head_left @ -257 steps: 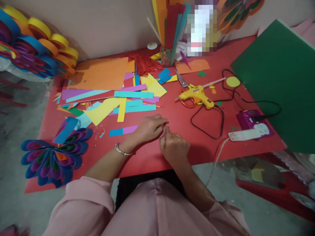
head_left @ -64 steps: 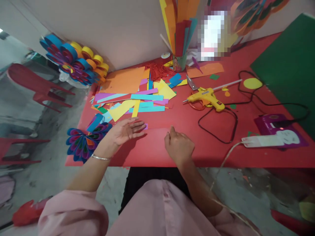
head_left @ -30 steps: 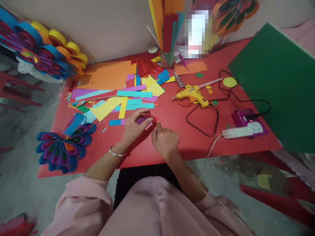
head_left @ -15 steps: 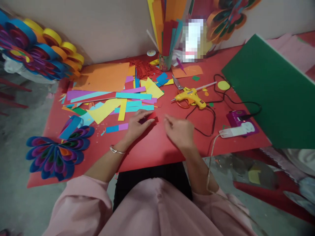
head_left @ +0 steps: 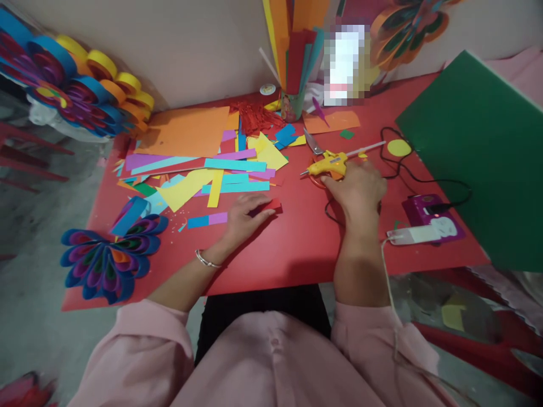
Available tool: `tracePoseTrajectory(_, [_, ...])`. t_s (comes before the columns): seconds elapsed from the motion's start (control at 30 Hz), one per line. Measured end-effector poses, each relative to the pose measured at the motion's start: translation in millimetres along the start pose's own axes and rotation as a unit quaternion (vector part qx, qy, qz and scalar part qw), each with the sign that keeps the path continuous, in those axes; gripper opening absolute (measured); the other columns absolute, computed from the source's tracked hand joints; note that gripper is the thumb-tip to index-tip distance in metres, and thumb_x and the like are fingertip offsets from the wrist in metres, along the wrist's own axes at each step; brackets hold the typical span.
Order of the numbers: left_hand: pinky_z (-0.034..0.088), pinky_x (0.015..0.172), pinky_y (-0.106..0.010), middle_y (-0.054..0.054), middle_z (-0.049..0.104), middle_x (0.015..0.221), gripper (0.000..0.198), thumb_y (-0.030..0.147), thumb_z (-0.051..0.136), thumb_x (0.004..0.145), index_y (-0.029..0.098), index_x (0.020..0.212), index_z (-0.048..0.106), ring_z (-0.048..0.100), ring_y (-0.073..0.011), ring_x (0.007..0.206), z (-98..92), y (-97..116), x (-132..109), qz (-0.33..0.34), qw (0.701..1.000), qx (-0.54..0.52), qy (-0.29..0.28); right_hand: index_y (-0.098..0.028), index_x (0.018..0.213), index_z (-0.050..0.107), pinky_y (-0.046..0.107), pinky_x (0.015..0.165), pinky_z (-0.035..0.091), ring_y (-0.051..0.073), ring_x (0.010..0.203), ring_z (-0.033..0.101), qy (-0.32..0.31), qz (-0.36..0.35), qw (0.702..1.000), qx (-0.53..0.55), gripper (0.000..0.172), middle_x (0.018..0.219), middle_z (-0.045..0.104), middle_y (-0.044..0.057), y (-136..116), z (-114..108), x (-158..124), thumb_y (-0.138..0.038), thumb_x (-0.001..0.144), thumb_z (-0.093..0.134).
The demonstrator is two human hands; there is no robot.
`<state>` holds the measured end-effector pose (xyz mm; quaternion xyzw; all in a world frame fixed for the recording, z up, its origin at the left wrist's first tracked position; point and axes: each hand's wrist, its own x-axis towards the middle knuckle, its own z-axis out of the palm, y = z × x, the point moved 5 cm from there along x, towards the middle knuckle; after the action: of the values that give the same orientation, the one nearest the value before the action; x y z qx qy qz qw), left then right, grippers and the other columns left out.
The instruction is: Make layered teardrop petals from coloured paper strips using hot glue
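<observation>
My left hand (head_left: 250, 217) rests on the table, thumb and fingers curved round a small red paper strip (head_left: 275, 204) whose end shows past the fingertips. Over the handle of a yellow hot glue gun (head_left: 333, 163) lies my right hand (head_left: 360, 183), its fingers around the grip and partly hidden. A clear glue stick sticks out of the gun's back, and the nozzle points left. Just behind the gun are scissors (head_left: 314, 142), their red handle partly covered. A blue and purple strip (head_left: 207, 220) lies left of my left hand.
A looped paper flower (head_left: 114, 260) sits at the table's left edge. Coloured strips and an orange sheet (head_left: 182, 133) cover the back left. At right are a purple power adapter (head_left: 439, 217), a black cord and a leaning green board (head_left: 475, 164). A cup of strips (head_left: 292, 107) stands behind.
My right hand has moved from near the left hand, forward and right onto the glue gun's handle. My left hand stays with the red strip. The view has shifted slightly.
</observation>
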<state>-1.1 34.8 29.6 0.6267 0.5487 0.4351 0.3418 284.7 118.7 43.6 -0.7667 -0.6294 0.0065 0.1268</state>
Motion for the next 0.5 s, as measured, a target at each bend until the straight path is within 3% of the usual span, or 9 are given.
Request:
tracePoseTrajectory(0.1, [0.052, 0.116, -0.053, -0.007, 0.083, 0.109, 0.013, 0.037, 0.091, 0.088, 0.031, 0.098, 0.087, 0.073, -0.0288, 0.11, 1.6, 2, 0, 0.018, 0.999, 0.028, -0.012, -0.013, 0.119, 0.08, 0.044, 0.08, 0.05, 0.035, 0.102, 0.065, 0.023, 0.007, 0.999, 0.031, 0.052, 0.116, 0.071, 0.024, 4, 2, -1, -0.058, 0.098, 0.064])
tracePoseTrajectory(0.2, [0.052, 0.116, -0.053, -0.008, 0.083, 0.109, 0.012, 0.036, 0.09, 0.087, 0.03, 0.097, 0.087, 0.073, -0.029, 0.112, 0.3, 3, 0, 0.012, 0.999, 0.03, 0.0, -0.013, 0.12, 0.08, 0.041, 0.076, 0.047, 0.032, 0.095, 0.065, 0.022, 0.012, 0.999, 0.036, 0.048, 0.118, 0.07, 0.024, 5, -10, -8, -0.052, 0.098, 0.064])
tracePoseTrajectory(0.33, [0.052, 0.117, -0.053, -0.008, 0.083, 0.109, 0.015, 0.036, 0.092, 0.084, 0.028, 0.096, 0.086, 0.073, -0.0299, 0.116, -0.8, 1, -1, -0.011, 1.0, 0.02, 0.01, -0.018, 0.126, 0.077, 0.037, 0.075, 0.043, 0.029, 0.095, 0.065, -0.003, -0.092, 0.996, 0.014, 0.044, 0.121, 0.071, 0.018, -10, -32, -24, -0.049, 0.098, 0.065])
tracePoseTrajectory(0.5, [0.055, 0.114, -0.052, -0.009, 0.083, 0.111, 0.017, 0.04, 0.089, 0.087, 0.028, 0.098, 0.086, 0.073, -0.0299, 0.115, -0.3, -4, 0, 0.002, 0.999, 0.045, 0.006, -0.02, 0.127, 0.075, 0.034, 0.072, 0.039, 0.028, 0.096, 0.066, -0.022, -0.198, 0.98, 0.003, 0.04, 0.115, 0.075, 0.013, -29, -37, -41, -0.046, 0.1, 0.063])
